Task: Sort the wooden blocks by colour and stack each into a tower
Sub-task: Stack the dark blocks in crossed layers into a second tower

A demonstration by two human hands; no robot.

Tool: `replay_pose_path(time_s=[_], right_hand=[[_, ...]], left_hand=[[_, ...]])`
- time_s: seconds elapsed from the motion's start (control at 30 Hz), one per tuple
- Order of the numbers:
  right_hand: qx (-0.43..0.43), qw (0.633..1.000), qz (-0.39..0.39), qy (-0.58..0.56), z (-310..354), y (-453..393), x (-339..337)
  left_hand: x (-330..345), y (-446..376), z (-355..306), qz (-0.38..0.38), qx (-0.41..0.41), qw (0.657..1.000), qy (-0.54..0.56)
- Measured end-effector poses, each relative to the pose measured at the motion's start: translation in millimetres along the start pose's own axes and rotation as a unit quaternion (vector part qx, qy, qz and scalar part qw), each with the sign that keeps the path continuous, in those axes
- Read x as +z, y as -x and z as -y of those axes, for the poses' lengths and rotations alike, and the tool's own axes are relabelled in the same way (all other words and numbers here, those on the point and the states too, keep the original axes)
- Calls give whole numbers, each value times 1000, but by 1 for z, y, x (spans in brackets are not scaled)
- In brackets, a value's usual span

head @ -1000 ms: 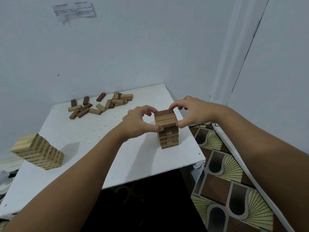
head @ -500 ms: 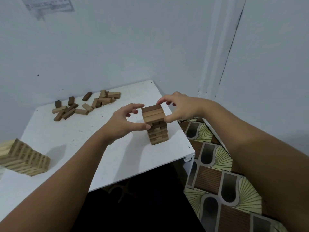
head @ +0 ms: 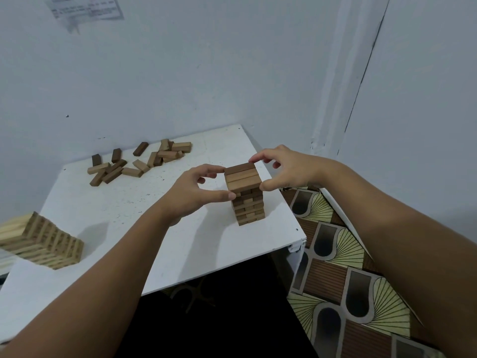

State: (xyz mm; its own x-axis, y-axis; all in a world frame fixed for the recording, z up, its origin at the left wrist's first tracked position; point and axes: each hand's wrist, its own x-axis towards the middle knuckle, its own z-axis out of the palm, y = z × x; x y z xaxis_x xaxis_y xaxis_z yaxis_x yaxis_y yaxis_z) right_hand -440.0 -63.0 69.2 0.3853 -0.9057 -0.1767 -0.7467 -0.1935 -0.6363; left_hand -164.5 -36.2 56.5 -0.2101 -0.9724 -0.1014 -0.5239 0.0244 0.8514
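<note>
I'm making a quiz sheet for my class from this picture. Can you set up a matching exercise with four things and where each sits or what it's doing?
Things:
1. brown tower
2. pale tower
3. loose blocks
4. paper note

Places or states:
A. stuck on the wall, top left
B. scattered at the table's far side
C. left hand and right hand pinch its top layer
D. standing near the table's left edge

Pairs: 1-C, 2-D, 3-B, 4-A

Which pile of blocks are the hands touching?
The brown tower near the table's right edge. The left hand and right hand pinch its top layer. The pale tower and the loose brown blocks sit untouched.
</note>
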Motion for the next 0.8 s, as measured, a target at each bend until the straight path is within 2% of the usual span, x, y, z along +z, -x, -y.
replay_pose_path(time_s=[0.37, 0.47, 0.53, 0.6, 0.67, 0.8], right_hand=[[-3, 1000, 7, -19, 2, 0, 1], [7, 997, -5, -82, 0, 2, 5], [12, 977, -58, -204, 1, 4, 14], [7, 935, -132, -329, 8, 7, 32], [8, 896, -180, -407, 18, 8, 51], [14, 867, -179, -465, 37, 6, 77]], left_hand=[[2, 2, -3, -2, -9, 1000, 13], [1, 3, -2, 12, -18, 1000, 14], [4, 6, -3, -4, -20, 998, 63], [13, 10, -8, -55, -24, 988, 140], [27, 13, -15, -117, -28, 973, 197], [59, 18, -41, -150, -45, 944, 291]])
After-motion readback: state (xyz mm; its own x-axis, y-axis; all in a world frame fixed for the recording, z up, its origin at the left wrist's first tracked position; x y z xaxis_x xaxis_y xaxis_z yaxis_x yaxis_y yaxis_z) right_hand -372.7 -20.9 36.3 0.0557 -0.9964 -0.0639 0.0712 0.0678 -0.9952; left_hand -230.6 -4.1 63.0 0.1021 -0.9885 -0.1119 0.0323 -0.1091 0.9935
